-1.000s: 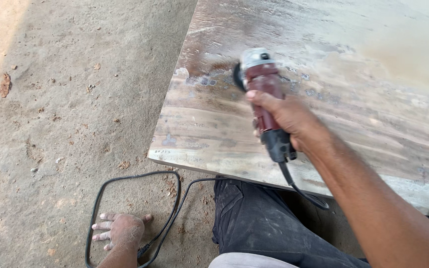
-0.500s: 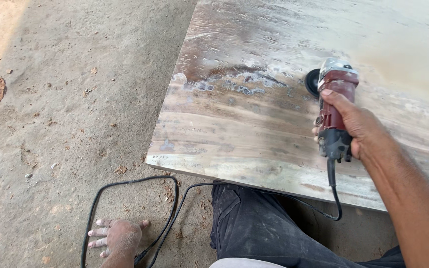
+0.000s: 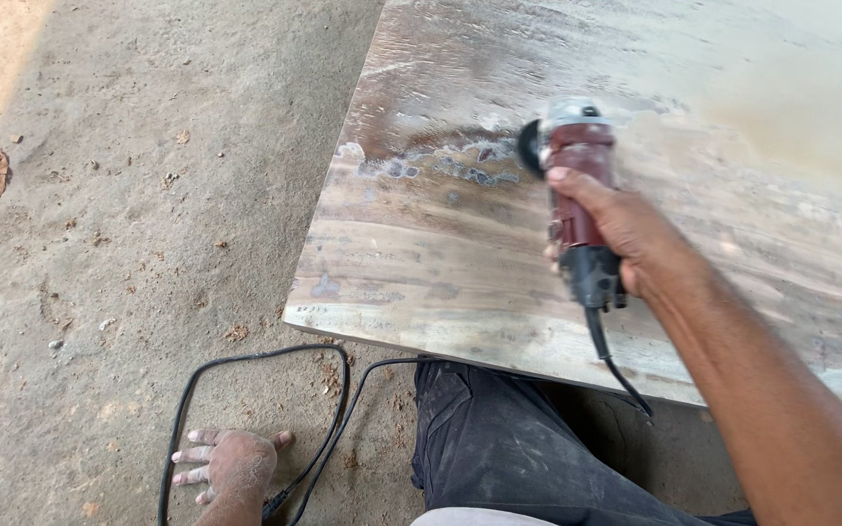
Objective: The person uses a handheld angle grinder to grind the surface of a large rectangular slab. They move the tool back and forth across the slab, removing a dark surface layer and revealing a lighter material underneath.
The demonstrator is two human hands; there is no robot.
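The right hand [image 3: 626, 229] grips a red angle grinder [image 3: 575, 195] on the wooden board [image 3: 421, 263], near its left edge. The left hand [image 3: 231, 466] rests open, fingers spread, on the dirt floor [image 3: 129, 244] beside the black cord [image 3: 246, 409].

The grinder [image 3: 573, 185] rests on the board [image 3: 440, 253], cable [image 3: 246, 409] on the ground [image 3: 129, 195] left of it.

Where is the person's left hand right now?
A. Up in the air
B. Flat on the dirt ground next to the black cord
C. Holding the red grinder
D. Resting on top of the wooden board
B: the left hand lies spread flat on the dirt ground beside the looping black cord, while only the right hand grips the red grinder on the wooden board.
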